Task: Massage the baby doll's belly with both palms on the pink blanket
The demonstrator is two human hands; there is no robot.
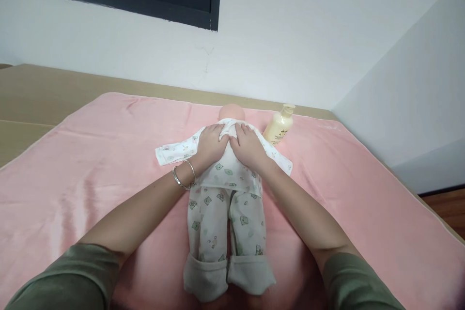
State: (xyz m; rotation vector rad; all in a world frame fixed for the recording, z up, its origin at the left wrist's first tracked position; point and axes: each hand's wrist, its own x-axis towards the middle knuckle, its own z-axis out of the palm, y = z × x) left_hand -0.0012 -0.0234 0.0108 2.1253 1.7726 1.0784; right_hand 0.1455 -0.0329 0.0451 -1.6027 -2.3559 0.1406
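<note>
A baby doll (231, 112) lies face down or with its face out of sight on a pink blanket, its head toward the wall. It wears a white printed top (232, 177) with long sleeves spread to both sides, and matching printed trousers (245, 223) with turned-up cuffs. My left hand (211, 144) rests flat on the upper left of the top, a silver bangle (184, 175) round its wrist. Flat on the upper right lies my right hand (249, 145). Both thumbs nearly meet at the middle, and neither hand grips anything.
A cream pump bottle (279, 124) stands on the pink blanket (119, 164), just beyond the doll's right sleeve. The blanket covers a wooden surface (54, 87) that meets a white wall (283, 34). A dark-framed window (163, 0) is at the upper left.
</note>
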